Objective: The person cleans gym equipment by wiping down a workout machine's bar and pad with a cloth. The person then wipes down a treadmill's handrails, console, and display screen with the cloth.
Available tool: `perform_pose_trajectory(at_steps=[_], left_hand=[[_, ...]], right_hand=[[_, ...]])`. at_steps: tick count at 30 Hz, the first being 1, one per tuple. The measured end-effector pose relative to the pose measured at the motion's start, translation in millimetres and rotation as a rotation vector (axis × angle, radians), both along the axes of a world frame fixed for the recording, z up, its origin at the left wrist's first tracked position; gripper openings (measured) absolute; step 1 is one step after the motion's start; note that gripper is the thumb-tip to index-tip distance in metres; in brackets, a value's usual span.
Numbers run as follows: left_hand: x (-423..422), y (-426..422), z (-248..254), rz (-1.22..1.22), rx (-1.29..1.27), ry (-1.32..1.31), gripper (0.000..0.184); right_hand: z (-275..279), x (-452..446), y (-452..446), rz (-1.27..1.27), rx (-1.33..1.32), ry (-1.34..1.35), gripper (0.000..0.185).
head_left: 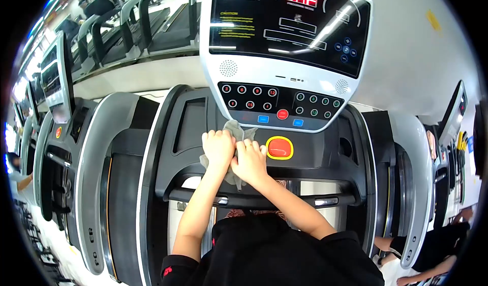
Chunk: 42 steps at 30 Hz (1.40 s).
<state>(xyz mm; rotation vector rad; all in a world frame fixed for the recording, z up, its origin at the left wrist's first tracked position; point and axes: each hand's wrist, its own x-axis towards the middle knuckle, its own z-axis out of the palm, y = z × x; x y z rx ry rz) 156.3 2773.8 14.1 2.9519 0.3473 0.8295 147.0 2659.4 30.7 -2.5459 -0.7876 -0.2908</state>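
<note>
A grey cloth (235,128) lies bunched on the black deck of a treadmill (310,154), below its console. My left hand (218,148) is closed on the cloth's left part. Right beside it, my right hand (250,160) grips the cloth too, its fingers curled. Some of the cloth sticks out above and below my hands; the rest is hidden under them. Just right of my right hand is a red stop button (280,148) with a yellow rim. Above, the console's dark display (290,27) shows red lit characters, with a row of round buttons (249,97) beneath.
A black handlebar (264,197) crosses in front of me below my hands. Treadmills stand on both sides, one left (101,184) and one right (406,184). More treadmills (152,27) line the back left. Other people (432,250) are at the lower right and far left.
</note>
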Motion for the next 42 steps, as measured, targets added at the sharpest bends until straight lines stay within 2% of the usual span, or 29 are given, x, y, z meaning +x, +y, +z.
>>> perform_pose_trajectory(at_steps=[3,7,9,11,14,16,18,23,26,29,30,33,37,42], left_hand=[[20.0,-9.9,-0.3,-0.106,0.035,0.090,0.016],[28.3,-23.0,3.5,-0.149,0.046,0.059,0.016],[16.6,-22.7,11.5,-0.187,-0.051,0.034,0.016],[-2.4,-19.0,24.4,-0.196,-0.088,-0.012,0.016],[-28.5,-22.7,34.7,-0.181,-0.134,-0.022,0.019],[-43.6,-22.0,32.5,-0.151,-0.068,0.139,0.022],[-51.0,-25.6,35.8,-0.174,-0.049,0.181,0.027],[-34.4,-26.6,21.2,-0.252,-0.024,0.140,0.020],[-11.1,-25.0,20.8,-0.328,-0.056,0.094,0.014],[18.1,-20.9,7.0,-0.555,-0.114,0.028,0.013],[25.1,-23.0,9.1,-0.564,-0.113,0.026,0.013],[39.4,-33.8,12.1,-0.709,-0.169,-0.040,0.013],[53.3,-55.3,13.3,-0.808,-0.211,-0.088,0.015],[68.4,-87.5,17.2,-0.878,-0.309,-0.051,0.014]], right_hand=[[2.5,8.1,-11.6,-0.079,-0.034,-0.011,0.027],[3.9,11.9,-24.3,-0.094,0.036,-0.080,0.030],[5.2,15.9,-28.0,-0.075,0.062,-0.113,0.031],[5.2,24.3,-25.6,0.105,0.056,0.057,0.029],[10.0,39.3,-16.4,0.275,0.096,0.078,0.022],[11.2,56.3,-15.3,0.366,-0.091,0.072,0.023],[21.6,73.6,-13.6,0.369,-0.172,0.106,0.020],[27.4,111.0,-32.0,0.336,-0.411,0.206,0.022],[32.8,111.6,-53.0,0.262,-0.392,0.266,0.021],[31.5,108.8,-76.2,0.218,-0.352,0.278,0.022],[27.4,108.6,-85.5,0.208,-0.351,0.276,0.022],[17.9,102.6,-114.1,0.143,-0.174,0.207,0.024],[11.9,91.8,-146.6,0.053,-0.067,0.140,0.024],[10.1,73.2,-174.2,-0.026,-0.079,0.112,0.025]])
